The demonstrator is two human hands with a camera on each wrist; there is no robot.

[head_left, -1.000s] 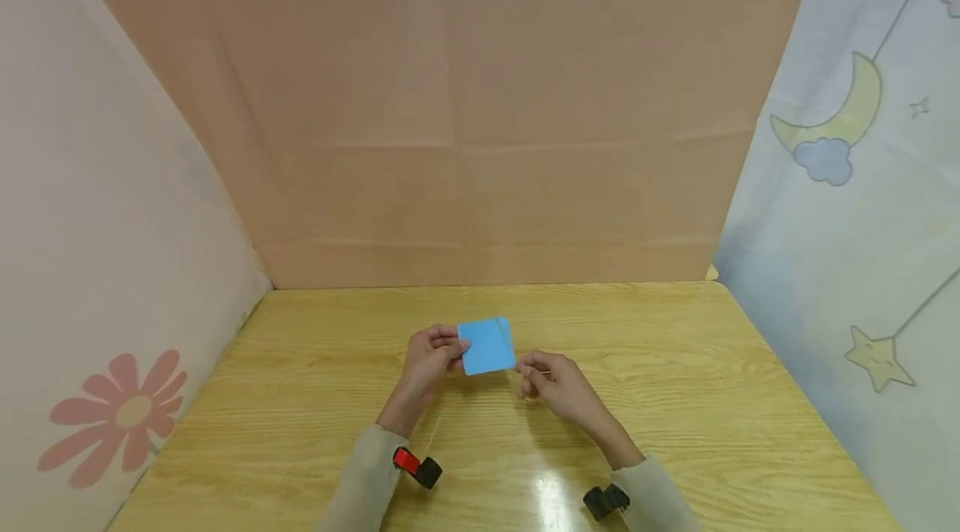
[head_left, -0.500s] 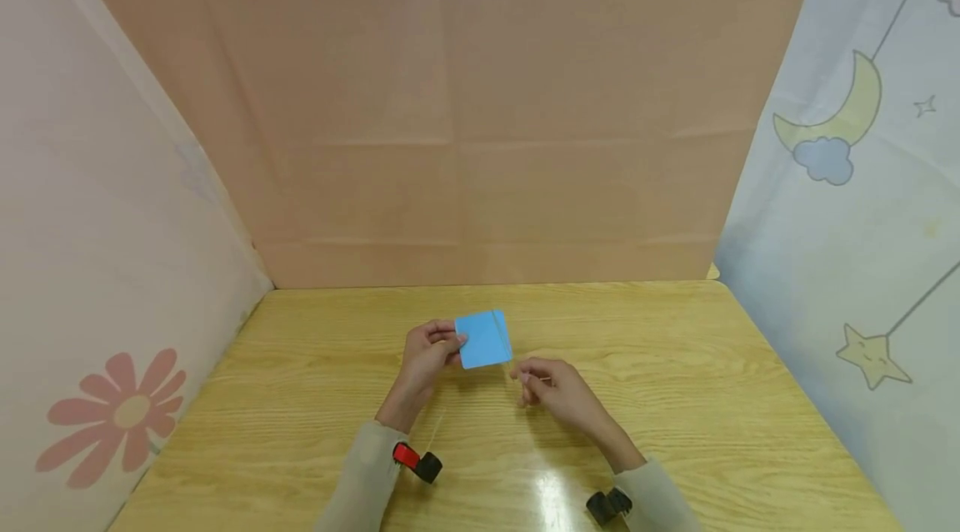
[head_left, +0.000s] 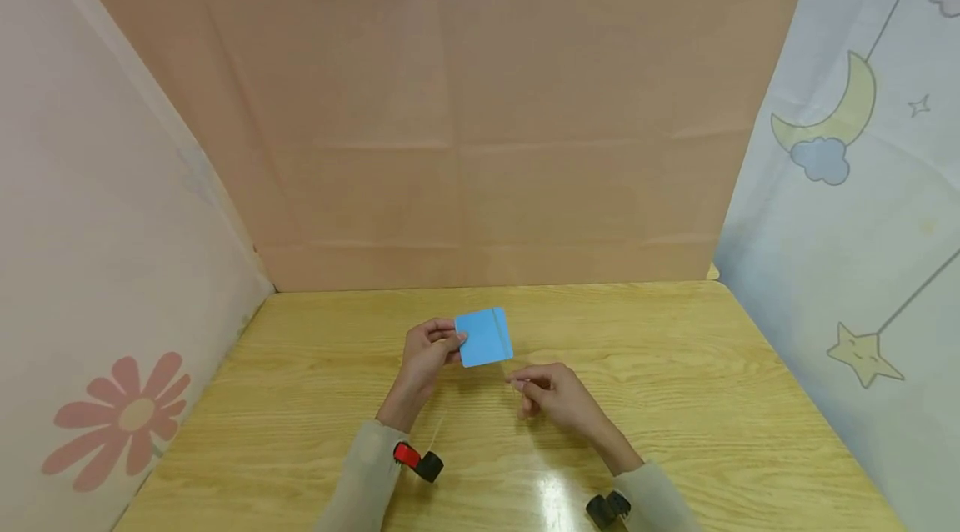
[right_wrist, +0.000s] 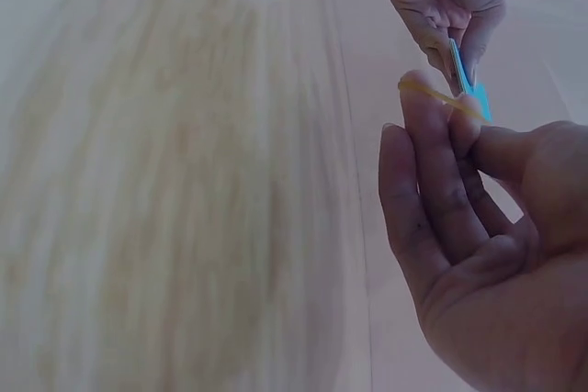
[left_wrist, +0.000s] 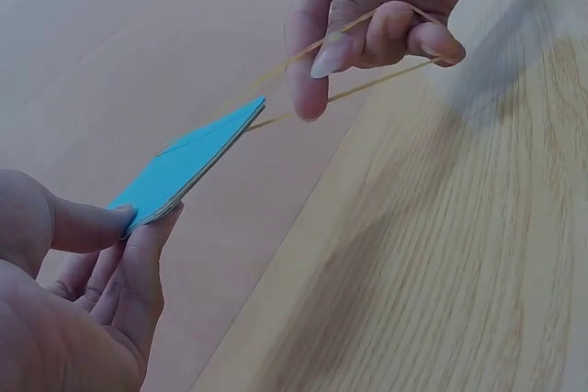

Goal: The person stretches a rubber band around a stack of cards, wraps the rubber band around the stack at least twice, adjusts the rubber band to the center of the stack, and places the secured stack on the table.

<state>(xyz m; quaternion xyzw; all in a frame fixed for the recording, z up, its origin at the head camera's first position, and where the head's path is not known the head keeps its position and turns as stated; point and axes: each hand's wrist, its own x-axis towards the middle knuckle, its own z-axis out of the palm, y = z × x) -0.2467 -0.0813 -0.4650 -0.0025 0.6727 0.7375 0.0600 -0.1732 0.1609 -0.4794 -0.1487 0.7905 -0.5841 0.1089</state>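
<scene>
My left hand [head_left: 423,357] pinches a thin stack of square blue cards [head_left: 482,338] between thumb and fingers, above the table. In the left wrist view, the layered edge of the stack shows below its blue top face. A yellowish rubber band [left_wrist: 381,81] crosses the stack near the end away from the left hand. From there it stretches to my right hand [head_left: 558,399], whose curled fingers hold the other end of the loop. The right wrist view shows the band passing over a fingertip [right_wrist: 418,84] of that hand, with the blue stack beyond.
Under both hands lies a wood-grain table [head_left: 337,399]. A creased tan backdrop [head_left: 450,140] rises at its far edge, with printed cloth walls [head_left: 862,223] on either side. Dark wrist cameras [head_left: 429,467] sit at both sleeves.
The left hand and the blue stack have risen slightly away from the right hand. The right hand has shifted a little down and left, and its fingers have changed pose on the band.
</scene>
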